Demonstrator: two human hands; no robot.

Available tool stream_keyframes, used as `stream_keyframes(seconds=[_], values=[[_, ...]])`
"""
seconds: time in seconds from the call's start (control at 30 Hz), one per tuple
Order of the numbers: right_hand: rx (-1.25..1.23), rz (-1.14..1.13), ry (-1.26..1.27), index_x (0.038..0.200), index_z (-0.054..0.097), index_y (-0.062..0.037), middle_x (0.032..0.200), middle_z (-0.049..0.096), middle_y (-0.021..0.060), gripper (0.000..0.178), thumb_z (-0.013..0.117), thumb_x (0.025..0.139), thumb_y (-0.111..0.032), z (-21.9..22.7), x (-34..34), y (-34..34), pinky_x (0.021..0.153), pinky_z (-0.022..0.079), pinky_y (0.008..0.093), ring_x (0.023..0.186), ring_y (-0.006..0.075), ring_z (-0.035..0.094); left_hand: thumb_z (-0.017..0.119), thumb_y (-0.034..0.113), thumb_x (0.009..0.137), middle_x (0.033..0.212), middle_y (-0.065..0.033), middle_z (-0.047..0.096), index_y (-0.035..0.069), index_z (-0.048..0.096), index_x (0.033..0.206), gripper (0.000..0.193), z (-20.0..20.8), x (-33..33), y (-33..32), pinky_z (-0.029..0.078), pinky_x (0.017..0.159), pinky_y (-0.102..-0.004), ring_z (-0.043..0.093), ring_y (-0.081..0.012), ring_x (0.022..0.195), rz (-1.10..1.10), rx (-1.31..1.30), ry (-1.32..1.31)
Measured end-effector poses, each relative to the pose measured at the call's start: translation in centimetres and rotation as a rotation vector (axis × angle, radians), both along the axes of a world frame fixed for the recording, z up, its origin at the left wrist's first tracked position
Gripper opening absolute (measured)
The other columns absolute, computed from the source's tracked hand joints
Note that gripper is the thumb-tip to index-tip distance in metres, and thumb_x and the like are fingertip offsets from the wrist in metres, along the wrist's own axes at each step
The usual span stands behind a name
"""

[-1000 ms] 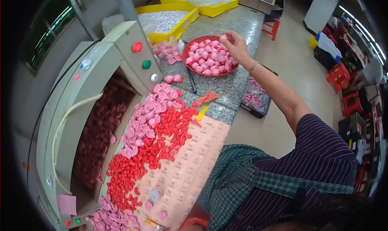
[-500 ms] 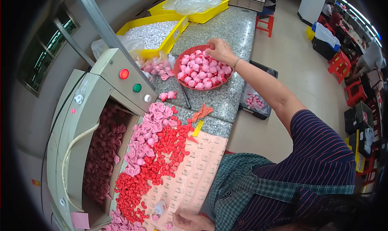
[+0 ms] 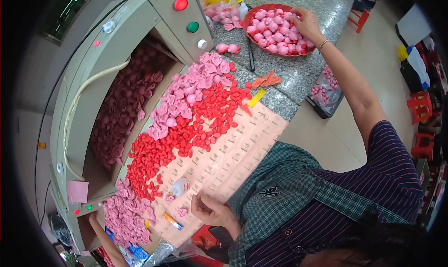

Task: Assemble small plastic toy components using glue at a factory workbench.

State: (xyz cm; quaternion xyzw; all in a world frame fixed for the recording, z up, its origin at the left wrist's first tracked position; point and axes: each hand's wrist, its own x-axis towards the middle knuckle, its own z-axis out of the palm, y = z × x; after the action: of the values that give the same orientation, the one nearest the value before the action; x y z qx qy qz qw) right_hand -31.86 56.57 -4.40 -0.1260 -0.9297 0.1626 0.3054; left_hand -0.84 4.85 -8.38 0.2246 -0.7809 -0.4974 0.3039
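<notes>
1. Closest in, the left hand [image 3: 212, 211] is over the near edge of the peach mat [image 3: 224, 159], fingers curled toward the thumb; whether anything small sits between them I cannot tell. The two hands are well apart.
2. Just beside it lie a small pink piece [image 3: 182, 212], a clear bottle [image 3: 179, 187] and an orange-and-blue tube [image 3: 172, 221]. A careless sweep of that hand could knock the bottle into the loose pieces.
3. Across the mat spread red pieces [image 3: 191, 134], with pink petal-shaped pieces [image 3: 175, 94] heaped alongside them by the grey machine [image 3: 170, 22]. The heaps touch, so a dragging forearm could mix them.
4. Farther off, on the speckled counter [image 3: 275, 68], stands the red basket [image 3: 246, 25], full of pink balls [image 3: 278, 37]. The right hand [image 3: 303, 24] is at its right side, fingertips down by the balls; I cannot tell whether one is pinched. Since they are heaped high, pressing or scooping there could spill some over the rim.
5. Below the counter's edge, a black crate [image 3: 319, 110] holds bagged pink pieces [image 3: 322, 92]; a spilled ball rolling that way could drop into it or onto the floor.
</notes>
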Motion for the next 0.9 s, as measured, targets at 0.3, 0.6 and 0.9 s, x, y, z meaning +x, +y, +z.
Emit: stream_keyframes(seconds=[0.3,0.6,0.9], values=[[-0.307,0.653,0.221,0.109,0.066,-0.0046,0.106,0.065,0.0100,0.025,0.069,0.085,-0.012,1.3,8.2,-20.7,0.089,0.047,0.0377,0.100,0.0237,0.060,0.058,0.007,0.096,0.105,-0.0133,0.061,-0.005,0.054,0.120,0.027,-0.9,0.6,-0.5,0.047,0.082,-0.0286,0.057,-0.0179,0.093,0.027,-0.043,0.037],[-0.092,0.671,0.178,0.104,0.063,-0.0006,0.092,0.061,0.0142,0.030,0.074,0.082,-0.017,-1.5,5.5,-30.1,0.077,0.050,0.0408,0.085,0.0321,0.061,0.059,-0.001,0.094,0.105,-0.0132,0.062,-0.003,0.056,0.116,0.022,-2.1,0.2,-0.8,0.052,0.079,-0.0291,0.062,-0.0184,0.092,-0.025,-0.009,0.121],[-1.031,0.763,-0.026,0.119,0.061,-0.0005,0.091,0.060,0.0032,0.033,0.067,0.087,0.003,-2.1,6.3,-28.6,0.060,0.045,0.0222,0.071,0.0080,0.055,0.061,0.005,0.094,0.101,-0.0103,0.065,-0.001,0.058,0.115,0.022,-1.3,0.8,-1.7,0.048,0.070,-0.0215,0.060,-0.0107,0.081,-0.010,-0.223,0.044]])
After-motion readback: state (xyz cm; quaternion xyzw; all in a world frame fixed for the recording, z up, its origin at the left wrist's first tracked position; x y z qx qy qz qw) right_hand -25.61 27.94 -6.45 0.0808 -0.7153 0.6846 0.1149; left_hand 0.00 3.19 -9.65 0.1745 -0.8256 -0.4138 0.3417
